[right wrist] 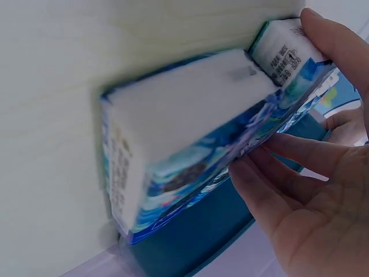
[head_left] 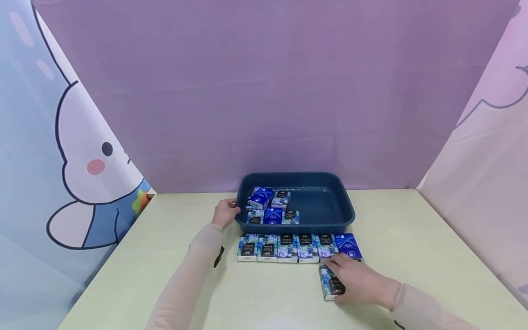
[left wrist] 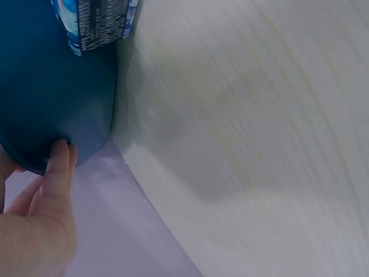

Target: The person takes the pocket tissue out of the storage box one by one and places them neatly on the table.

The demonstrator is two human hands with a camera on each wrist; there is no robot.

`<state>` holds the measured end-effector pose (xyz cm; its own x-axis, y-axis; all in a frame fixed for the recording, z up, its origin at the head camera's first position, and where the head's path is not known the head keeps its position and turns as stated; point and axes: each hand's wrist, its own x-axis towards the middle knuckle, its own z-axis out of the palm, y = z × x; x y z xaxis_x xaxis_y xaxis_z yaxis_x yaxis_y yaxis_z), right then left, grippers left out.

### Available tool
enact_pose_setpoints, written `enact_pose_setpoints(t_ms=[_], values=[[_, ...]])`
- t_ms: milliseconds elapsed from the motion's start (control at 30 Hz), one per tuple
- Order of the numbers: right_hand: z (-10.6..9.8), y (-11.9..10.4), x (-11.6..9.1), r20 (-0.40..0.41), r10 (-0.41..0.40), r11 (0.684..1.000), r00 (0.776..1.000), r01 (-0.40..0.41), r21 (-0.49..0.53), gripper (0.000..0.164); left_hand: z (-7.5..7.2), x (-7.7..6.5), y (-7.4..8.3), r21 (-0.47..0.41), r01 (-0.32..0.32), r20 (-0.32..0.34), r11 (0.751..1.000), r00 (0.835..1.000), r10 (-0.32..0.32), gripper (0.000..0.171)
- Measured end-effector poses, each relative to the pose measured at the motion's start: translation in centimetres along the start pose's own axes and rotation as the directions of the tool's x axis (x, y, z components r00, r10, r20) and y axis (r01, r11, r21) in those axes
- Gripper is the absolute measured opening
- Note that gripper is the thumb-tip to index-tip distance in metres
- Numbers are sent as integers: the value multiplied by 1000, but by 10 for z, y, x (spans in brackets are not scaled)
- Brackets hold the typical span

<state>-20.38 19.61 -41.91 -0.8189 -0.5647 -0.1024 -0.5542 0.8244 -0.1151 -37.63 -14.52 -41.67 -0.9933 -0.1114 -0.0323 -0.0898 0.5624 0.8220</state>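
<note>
A dark blue plastic bin [head_left: 294, 228] stands at the back of the table, and my left hand [head_left: 226, 213] pinches its left rim. In the left wrist view, fingers [left wrist: 59, 164] reach over that rim to the inside. My right hand [head_left: 365, 282] grips a floral tissue pack [head_left: 330, 282] by its two ends, just in front of the row's right end. Seen from the right wrist, the thumb [right wrist: 331, 37] is at one end of the held pack [right wrist: 285, 55], with other fingers along its printed face. Part of this pack is hidden under the hand.
Along the bin's front lies a row of tissue packs, floral ones [head_left: 287, 250] with a plain blue one [head_left: 348, 245] at the right. Inside the bin's left half are several more, including a tilted blue pack [head_left: 260, 200]. A purple cloth [head_left: 288, 101] hangs behind the table.
</note>
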Motion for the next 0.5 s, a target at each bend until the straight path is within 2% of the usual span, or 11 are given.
enact_pose_setpoints(t_ms=[167, 500], values=[[-1, 1, 0, -1, 16, 999, 1000, -16, 30, 80, -1, -2, 1, 1, -16, 5, 1000, 1000, 16, 46], [-1, 5, 4, 5, 58, 996, 998, -58, 71, 78, -1, -4, 3, -4, 2, 4, 1000, 1000, -2, 45]])
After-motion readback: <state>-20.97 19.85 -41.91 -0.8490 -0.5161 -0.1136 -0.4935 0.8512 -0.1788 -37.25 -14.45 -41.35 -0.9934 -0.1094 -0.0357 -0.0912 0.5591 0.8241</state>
